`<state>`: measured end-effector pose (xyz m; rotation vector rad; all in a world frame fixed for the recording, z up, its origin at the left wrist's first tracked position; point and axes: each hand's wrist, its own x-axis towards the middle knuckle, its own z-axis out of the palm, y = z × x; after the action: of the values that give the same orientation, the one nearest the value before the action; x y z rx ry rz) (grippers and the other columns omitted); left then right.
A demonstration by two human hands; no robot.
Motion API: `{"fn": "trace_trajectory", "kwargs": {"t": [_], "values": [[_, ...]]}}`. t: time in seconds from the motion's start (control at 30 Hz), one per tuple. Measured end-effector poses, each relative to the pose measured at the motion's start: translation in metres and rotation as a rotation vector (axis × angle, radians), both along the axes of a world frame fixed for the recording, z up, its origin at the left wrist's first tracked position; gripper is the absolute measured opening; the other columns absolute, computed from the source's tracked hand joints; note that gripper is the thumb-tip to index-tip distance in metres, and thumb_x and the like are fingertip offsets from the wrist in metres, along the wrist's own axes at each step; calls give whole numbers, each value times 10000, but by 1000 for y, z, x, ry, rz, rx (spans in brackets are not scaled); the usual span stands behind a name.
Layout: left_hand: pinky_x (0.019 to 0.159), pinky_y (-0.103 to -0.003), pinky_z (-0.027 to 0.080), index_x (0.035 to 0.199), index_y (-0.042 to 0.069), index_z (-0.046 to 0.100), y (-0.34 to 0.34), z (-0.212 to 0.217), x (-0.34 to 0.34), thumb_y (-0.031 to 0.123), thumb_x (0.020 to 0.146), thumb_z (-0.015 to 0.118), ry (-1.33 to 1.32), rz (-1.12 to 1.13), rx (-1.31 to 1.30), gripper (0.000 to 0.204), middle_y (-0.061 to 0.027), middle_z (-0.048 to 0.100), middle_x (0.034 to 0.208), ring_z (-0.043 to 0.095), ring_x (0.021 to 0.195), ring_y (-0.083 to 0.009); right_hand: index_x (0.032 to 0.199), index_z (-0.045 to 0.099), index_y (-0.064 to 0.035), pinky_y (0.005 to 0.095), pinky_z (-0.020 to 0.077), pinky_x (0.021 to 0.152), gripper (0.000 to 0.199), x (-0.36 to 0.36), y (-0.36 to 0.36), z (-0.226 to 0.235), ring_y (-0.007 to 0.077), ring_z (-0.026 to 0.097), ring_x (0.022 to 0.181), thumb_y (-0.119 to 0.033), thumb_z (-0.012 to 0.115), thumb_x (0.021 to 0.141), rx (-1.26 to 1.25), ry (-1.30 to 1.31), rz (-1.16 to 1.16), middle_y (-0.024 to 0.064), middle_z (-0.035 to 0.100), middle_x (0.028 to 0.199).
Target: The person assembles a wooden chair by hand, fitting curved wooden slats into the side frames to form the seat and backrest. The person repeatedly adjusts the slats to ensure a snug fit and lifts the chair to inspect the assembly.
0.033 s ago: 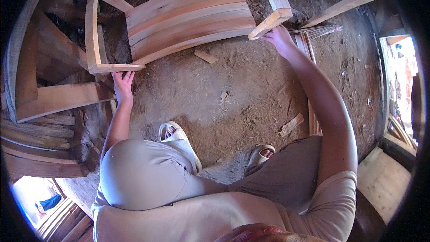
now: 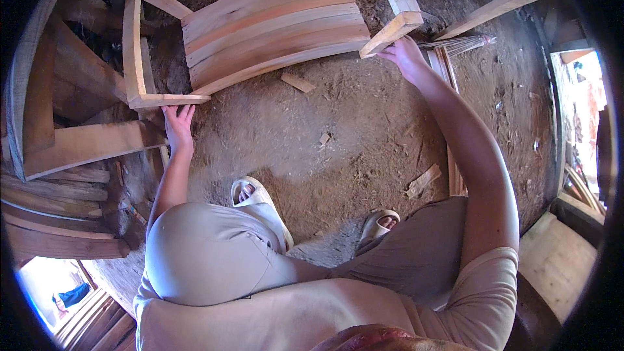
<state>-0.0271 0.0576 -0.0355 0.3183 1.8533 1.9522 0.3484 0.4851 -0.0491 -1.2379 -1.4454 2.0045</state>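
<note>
A bare wooden chair frame (image 2: 273, 32) with curved slats lies on its side on the dirt floor ahead of me. My left hand (image 2: 177, 122) reaches up to the end of its left leg rail (image 2: 166, 99), fingers straight, with the tips against the underside of the wood. My right hand (image 2: 404, 57) is at the cut end of the right leg (image 2: 393, 28), fingers curled around its lower edge. My knees and two pale sandals (image 2: 257, 195) are below.
Rough planks and beams (image 2: 58, 149) are stacked at the left. A straw broom (image 2: 458, 44) and thin slats (image 2: 448, 71) lie right of the chair. Wood offcuts (image 2: 298, 82) and shavings litter the dirt. A pale board (image 2: 552, 253) sits at lower right.
</note>
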Motion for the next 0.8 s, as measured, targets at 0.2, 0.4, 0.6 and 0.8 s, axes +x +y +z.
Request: {"fn": "trace_trajectory", "kwargs": {"t": [0.2, 0.4, 0.6, 0.8], "values": [[1154, -462, 342, 1500, -30, 224, -1, -2, -3, 649, 999, 305, -41, -16, -57, 847, -280, 379, 1478, 435, 1361, -391, 1319, 494, -10, 400, 520, 964, 418, -4, -1, 1, 273, 637, 1113, -318, 377, 1062, 23, -43, -9, 154, 614, 1254], [1155, -473, 343, 1479, -29, 261, -2, 2, -1, 635, 1007, 293, -32, -34, -75, 815, -271, 386, 1468, 447, 1349, -384, 1335, 499, -23, 405, 506, 974, 429, -3, 0, 1, 264, 645, 1099, -324, 388, 1052, -5, -28, -10, 149, 630, 1238], [1121, -485, 396, 1444, -33, 311, -3, 3, 0, 611, 1013, 325, -22, -39, -53, 775, -251, 420, 1423, 465, 1325, -396, 1346, 470, -16, 433, 554, 939, 399, -3, 0, 10, 338, 640, 1122, -279, 371, 1063, -10, -18, -19, 190, 600, 1272], [1116, -490, 401, 1433, -28, 323, -4, 2, -6, 580, 1026, 331, -29, -49, -45, 732, -245, 443, 1405, 470, 1323, -390, 1441, 403, -63, 449, 548, 963, 426, -5, 0, 13, 357, 629, 1141, -270, 353, 1072, 29, -43, -1, 206, 549, 1332]]}}
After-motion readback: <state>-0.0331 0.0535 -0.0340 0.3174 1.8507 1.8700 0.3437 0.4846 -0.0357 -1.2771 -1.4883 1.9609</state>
